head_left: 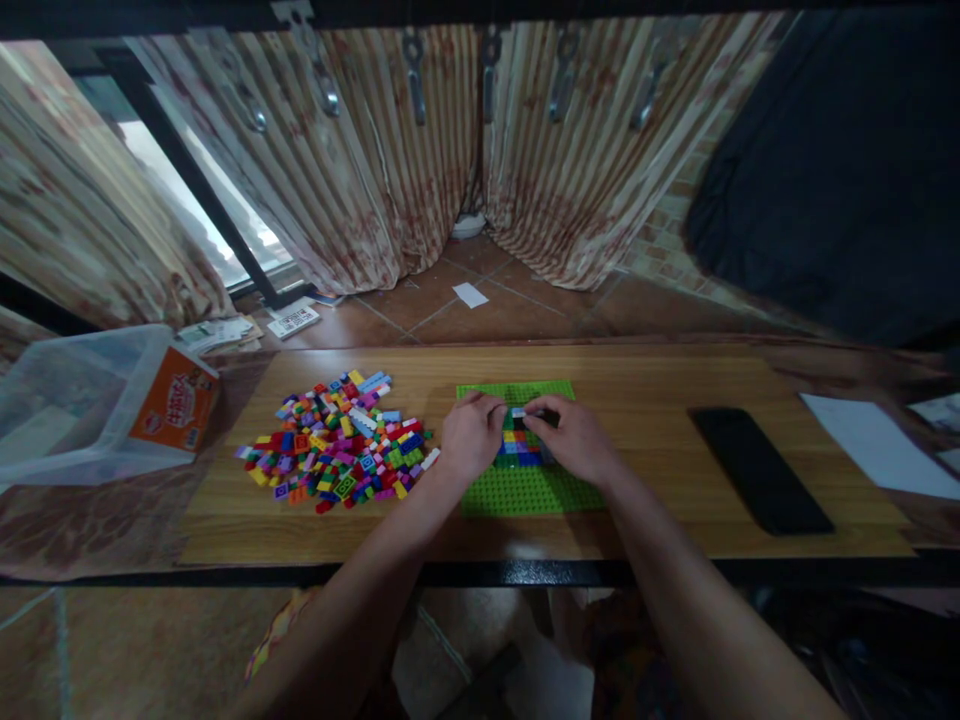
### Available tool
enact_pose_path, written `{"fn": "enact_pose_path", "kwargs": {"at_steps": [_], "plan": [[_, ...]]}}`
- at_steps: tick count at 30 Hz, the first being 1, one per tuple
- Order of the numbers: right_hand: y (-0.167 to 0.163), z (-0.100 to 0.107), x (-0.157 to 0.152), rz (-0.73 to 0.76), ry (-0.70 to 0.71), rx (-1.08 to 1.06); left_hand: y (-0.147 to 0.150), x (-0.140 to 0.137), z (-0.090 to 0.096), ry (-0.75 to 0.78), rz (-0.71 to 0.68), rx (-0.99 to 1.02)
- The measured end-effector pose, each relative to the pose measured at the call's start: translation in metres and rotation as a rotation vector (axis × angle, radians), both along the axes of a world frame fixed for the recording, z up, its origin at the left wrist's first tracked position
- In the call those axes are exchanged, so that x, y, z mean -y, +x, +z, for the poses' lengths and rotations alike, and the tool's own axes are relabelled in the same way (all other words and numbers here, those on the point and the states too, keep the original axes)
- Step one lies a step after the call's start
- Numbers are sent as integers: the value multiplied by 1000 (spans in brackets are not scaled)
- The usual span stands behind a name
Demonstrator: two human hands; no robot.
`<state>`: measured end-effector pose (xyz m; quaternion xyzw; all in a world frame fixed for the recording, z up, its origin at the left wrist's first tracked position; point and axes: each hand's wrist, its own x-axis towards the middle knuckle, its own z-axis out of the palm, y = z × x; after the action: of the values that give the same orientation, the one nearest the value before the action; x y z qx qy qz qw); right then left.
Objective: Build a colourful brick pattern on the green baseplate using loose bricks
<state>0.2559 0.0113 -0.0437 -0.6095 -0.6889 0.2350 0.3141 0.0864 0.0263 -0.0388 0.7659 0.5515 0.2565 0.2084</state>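
Note:
A green baseplate (525,490) lies on the wooden board in front of me. Rows of coloured bricks (517,447) are stuck on it, red, yellow, blue and purple. My left hand (471,437) rests on the plate's left side, fingers curled against the brick rows. My right hand (570,437) is on the right side, its fingertips pinching a small dark and white brick (521,413) at the top of the rows. Both hands touch the build and nearly meet above it.
A heap of loose coloured bricks (337,450) lies left of the plate. A clear plastic bin (82,400) with an orange label sits at far left. A black phone (759,468) and white paper (874,445) lie to the right. Curtains hang behind.

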Motion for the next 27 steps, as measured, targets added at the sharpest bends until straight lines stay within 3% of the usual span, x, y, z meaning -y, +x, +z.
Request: {"fn": "enact_pose_path", "kwargs": {"at_steps": [5,11,27], "plan": [[0,1,1,-8,3,3,-4,2,1,-29,32,15],[-1,-1,2,50,69,4,-9,7,-1,-7,-29,7],[-10,-4,5,128,87,233,-7,7,-1,17,-98,-77]]}}
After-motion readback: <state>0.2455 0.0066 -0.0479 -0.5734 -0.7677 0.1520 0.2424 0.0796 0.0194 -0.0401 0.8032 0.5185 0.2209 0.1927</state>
